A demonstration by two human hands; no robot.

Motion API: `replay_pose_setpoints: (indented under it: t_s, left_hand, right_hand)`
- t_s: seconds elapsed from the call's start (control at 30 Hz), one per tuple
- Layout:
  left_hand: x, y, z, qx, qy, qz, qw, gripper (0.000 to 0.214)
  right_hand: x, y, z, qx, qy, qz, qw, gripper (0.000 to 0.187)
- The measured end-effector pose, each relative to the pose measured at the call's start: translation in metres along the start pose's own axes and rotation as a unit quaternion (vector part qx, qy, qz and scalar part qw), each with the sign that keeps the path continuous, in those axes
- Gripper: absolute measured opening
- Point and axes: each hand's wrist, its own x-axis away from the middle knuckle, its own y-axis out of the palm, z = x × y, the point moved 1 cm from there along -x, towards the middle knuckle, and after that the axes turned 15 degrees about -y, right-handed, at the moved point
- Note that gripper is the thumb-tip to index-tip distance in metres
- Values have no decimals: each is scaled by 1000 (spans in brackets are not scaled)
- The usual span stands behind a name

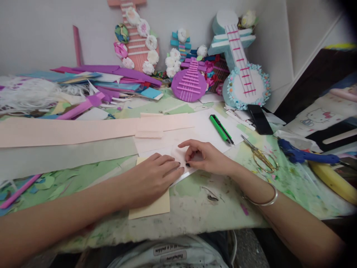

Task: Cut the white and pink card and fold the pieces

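Observation:
My left hand (pixel 152 180) lies flat, fingers together and stretched out, pressing down on a pale pink sheet of paper (pixel 178 153) and a cream card (pixel 154 206) beneath it. My right hand (pixel 205 156) rests on the same pink sheet just to the right, its fingers curled and fingertips pinching or pressing the paper's edge. A metal bangle (pixel 264 201) circles my right wrist. Long pink paper strips (pixel 69 130) run off to the left across the paint-stained green table (pixel 295 186).
A green utility knife (pixel 221 128), gold scissors (pixel 262 156), a black phone (pixel 260 119) and a blue glue gun (pixel 304 155) lie to the right. Foam guitar-shaped crafts (pixel 240 63) with paper flowers stand at the back wall. Paper scraps (pixel 92 89) pile up at the back left.

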Motion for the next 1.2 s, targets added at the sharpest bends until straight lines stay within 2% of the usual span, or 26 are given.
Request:
replay_pose_setpoints:
  t_s: [0.43,0.77,1.07,1.2]
  left_hand:
    - [-1,-5,1,17,-9,-47,999,39]
    - [-1,-4,1,17,-12,-48,999,41]
    - [-3,-6,5,-19,3,-73,997,49]
    - [-2,-7,6,-29,2,-78,997,48]
  right_hand:
    - [0,-1,2,-29,22,2,999,49]
    - [-2,1,-2,-10,44,12,999,49]
    - [-3,0,-1,14,59,26,998,24]
    - [0,-6,0,53,45,29,997,23]
